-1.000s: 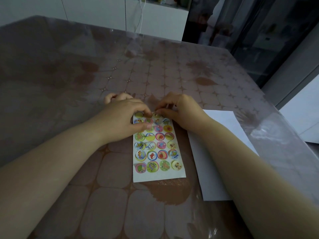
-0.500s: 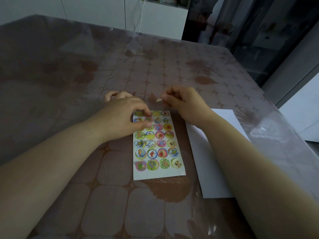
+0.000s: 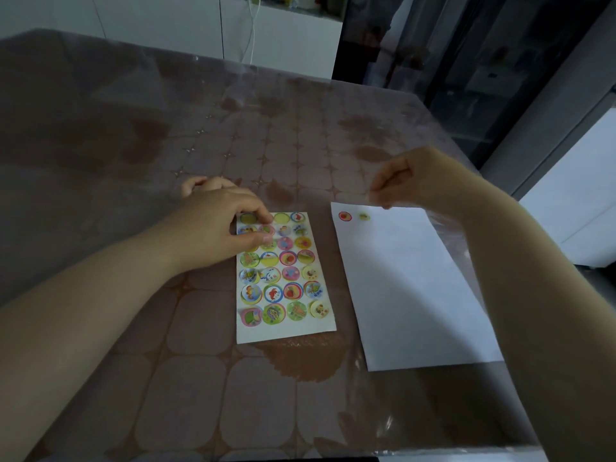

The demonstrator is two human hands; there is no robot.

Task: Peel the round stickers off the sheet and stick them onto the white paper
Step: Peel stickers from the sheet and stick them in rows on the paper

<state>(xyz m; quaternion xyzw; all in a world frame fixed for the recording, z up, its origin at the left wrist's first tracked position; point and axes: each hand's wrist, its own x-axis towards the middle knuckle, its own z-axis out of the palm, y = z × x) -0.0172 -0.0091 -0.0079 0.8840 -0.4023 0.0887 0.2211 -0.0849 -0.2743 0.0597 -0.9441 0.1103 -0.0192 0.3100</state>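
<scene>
The left hand (image 3: 226, 228) is lying palm down across the top left corner of the sticker sheet (image 3: 286, 330), its forearm coming in low from the left. Its thumb and forefinger are bending loosely and pressing onto the upper rows of round stickers, gripping nothing. The sheet is lying flat on the worktop (image 3: 166, 378), stretching from under this hand toward the person.

The right hand (image 3: 420, 181) is hovering raised off the worktop, wrist bent, knuckles facing away. Its thumb and forefinger are pinching together on a pale sticker (image 3: 366, 195), too blurred to make out further. The white paper (image 3: 416, 295) is lying just below this hand. A red sticker (image 3: 345, 216) and a yellowish sticker (image 3: 364, 216) are sitting side by side on it, just beneath the pinching fingertips.
</scene>
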